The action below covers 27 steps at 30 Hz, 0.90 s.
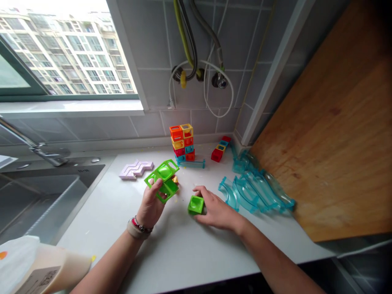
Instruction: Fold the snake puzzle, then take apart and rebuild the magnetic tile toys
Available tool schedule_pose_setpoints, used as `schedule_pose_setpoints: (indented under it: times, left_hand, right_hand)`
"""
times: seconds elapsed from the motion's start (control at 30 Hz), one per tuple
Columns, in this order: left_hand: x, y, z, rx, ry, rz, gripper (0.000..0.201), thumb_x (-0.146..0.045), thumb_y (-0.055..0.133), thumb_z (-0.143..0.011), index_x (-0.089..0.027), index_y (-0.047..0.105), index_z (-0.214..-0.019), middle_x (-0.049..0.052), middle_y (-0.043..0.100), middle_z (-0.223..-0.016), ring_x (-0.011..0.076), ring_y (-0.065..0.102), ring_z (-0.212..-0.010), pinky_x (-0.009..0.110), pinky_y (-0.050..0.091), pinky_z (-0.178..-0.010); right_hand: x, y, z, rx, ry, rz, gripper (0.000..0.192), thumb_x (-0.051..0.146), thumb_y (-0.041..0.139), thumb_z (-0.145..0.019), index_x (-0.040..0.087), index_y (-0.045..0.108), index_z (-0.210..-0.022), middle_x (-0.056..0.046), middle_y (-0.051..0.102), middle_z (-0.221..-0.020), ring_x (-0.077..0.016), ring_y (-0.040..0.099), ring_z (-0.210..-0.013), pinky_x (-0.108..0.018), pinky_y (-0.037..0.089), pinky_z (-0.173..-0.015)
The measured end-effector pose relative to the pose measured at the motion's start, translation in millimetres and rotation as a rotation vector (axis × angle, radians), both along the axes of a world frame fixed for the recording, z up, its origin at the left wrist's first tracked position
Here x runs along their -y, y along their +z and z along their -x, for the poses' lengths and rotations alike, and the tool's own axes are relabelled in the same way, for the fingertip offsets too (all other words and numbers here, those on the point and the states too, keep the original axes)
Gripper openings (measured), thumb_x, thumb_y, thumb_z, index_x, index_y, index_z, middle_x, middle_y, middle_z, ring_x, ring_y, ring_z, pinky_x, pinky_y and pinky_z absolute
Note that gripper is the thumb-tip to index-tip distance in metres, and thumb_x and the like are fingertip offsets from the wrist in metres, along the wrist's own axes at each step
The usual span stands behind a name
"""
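My left hand (152, 202) is closed on joined green toy blocks (165, 170), held tilted above the white counter. Several open-sided and cupped faces show on them. To the right, my right hand (214, 208) curls its fingers and thumb around a single green block (195, 205) with a round hollow in its top. Whether that block rests on the counter I cannot tell. Small orange-yellow pieces (175, 179) show partly behind the left hand's blocks. Beyond both hands stands an upright stack of red, orange, yellow and blue blocks (183, 143), with a clear blue track piece (192, 164) at its foot.
Lilac zigzag pieces (136, 169) lie left on the counter (171, 253). A row of coloured blocks (221, 149) and clear blue curved tracks (254, 190) lie right, beside a wooden board (321, 143). A sink (92, 173) with a tap and a pale container (58, 265) are left.
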<state>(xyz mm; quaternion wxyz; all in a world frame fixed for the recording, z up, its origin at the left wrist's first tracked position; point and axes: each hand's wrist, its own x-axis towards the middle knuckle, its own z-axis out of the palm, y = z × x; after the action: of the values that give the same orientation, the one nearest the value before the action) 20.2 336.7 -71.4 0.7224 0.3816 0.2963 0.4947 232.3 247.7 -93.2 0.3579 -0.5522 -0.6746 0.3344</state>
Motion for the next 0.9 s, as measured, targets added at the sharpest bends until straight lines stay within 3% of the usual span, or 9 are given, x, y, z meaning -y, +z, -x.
schedule_pose_setpoints:
  times: [0.1,0.27,0.43,0.63,0.9]
  left_hand:
    - [-1,0.6,0,-0.029,0.032,-0.044,0.048,-0.039,0.075,-0.087,-0.021,0.063,-0.129,0.008,0.073,-0.119,0.0245,0.071,-0.106,0.036,0.058,-0.091]
    - [1,-5.9,0,-0.158,-0.042,-0.080,0.048,-0.040,0.078,-0.083,-0.018,0.064,-0.123,0.011,0.074,-0.118,0.0273,0.074,-0.099,0.037,0.059,-0.083]
    - [6,-13.4,-3,-0.271,-0.113,-0.127,0.051,-0.036,0.084,-0.078,-0.017,0.065,-0.121,0.012,0.074,-0.117,0.0298,0.072,-0.104,0.038,0.057,-0.090]
    - [8,-18.0,-5,-0.336,-0.175,-0.154,0.052,-0.037,0.081,-0.081,-0.019,0.061,-0.126,0.010,0.072,-0.118,0.0299,0.069,-0.111,0.038,0.056,-0.094]
    - [10,-19.4,-8,-0.378,-0.204,-0.105,0.052,-0.039,0.082,-0.079,-0.019,0.062,-0.122,0.008,0.073,-0.106,0.0264,0.071,-0.094,0.030,0.059,-0.072]
  right_hand:
    - [-3,0.3,4,-0.196,-0.085,0.064,0.049,0.026,0.084,-0.070,0.025,0.062,-0.114,-0.004,0.072,-0.101,-0.0208,0.070,-0.085,-0.032,0.056,-0.077]
    - [-5,3.4,12,-0.501,-0.178,0.078,0.048,0.039,0.087,-0.069,0.022,0.065,-0.109,-0.005,0.071,-0.103,-0.0215,0.068,-0.095,-0.031,0.060,-0.074]
    - [-5,2.8,11,-0.520,-0.179,0.076,0.049,0.034,0.085,-0.070,0.023,0.067,-0.114,-0.006,0.069,-0.108,-0.0220,0.066,-0.098,-0.028,0.060,-0.068]
    - [-9,-1.4,9,-0.560,-0.159,0.125,0.052,0.037,0.086,-0.071,0.021,0.065,-0.115,-0.006,0.071,-0.104,-0.0223,0.067,-0.097,-0.030,0.058,-0.072]
    - [-11,-6.8,11,-0.568,-0.240,0.126,0.061,0.038,0.088,-0.069,0.021,0.058,-0.118,-0.005,0.072,-0.100,-0.0213,0.068,-0.092,-0.032,0.056,-0.074]
